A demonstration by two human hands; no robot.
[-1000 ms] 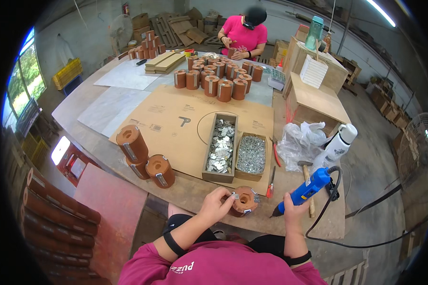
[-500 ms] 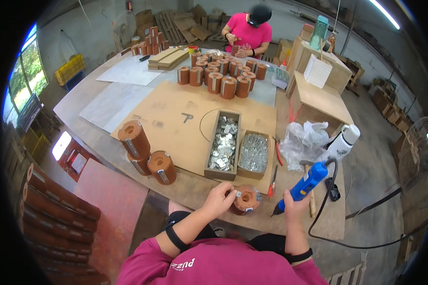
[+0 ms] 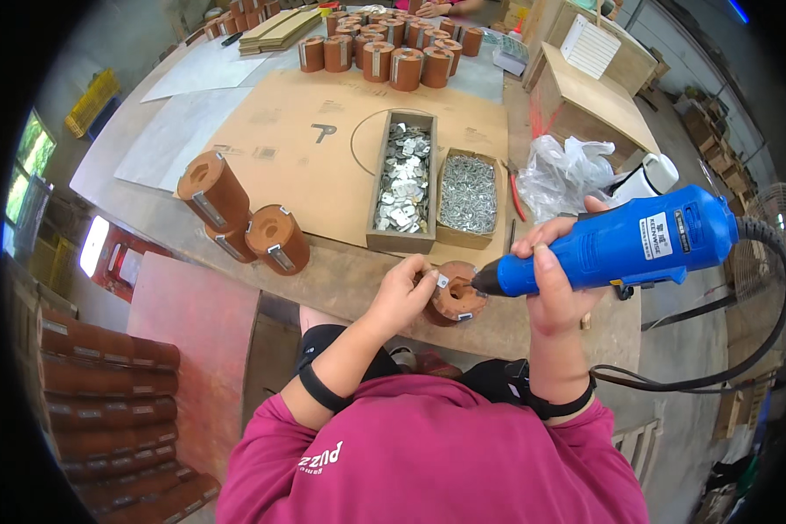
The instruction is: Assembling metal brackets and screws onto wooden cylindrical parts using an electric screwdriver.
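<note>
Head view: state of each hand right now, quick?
Left hand: closed on the brown spool at the table edge.
Right hand: closed on the blue power tool, tip at the spool.

Subject wears a magenta short-sleeved shirt [image 3: 428, 467], filling the frame at 6 o'clock. Small white lettering sits on the fabric near the left shoulder, at about 7 o'clock from the shirt's centre. Sleeve hems end above the elbows; both forearms are bare below them. A black band [image 3: 321, 387] circles the left forearm, just past the sleeve edge. A second black band [image 3: 561, 407] circles the right wrist, at about 3 o'clock from the first. Left hand [image 3: 403, 293] and right hand [image 3: 557, 284] are ungloved. No rings or other jewellery can be made out. Dark trousers [image 3: 489, 380] show between the forearms, at 12 o'clock from the shirt collar.
</note>
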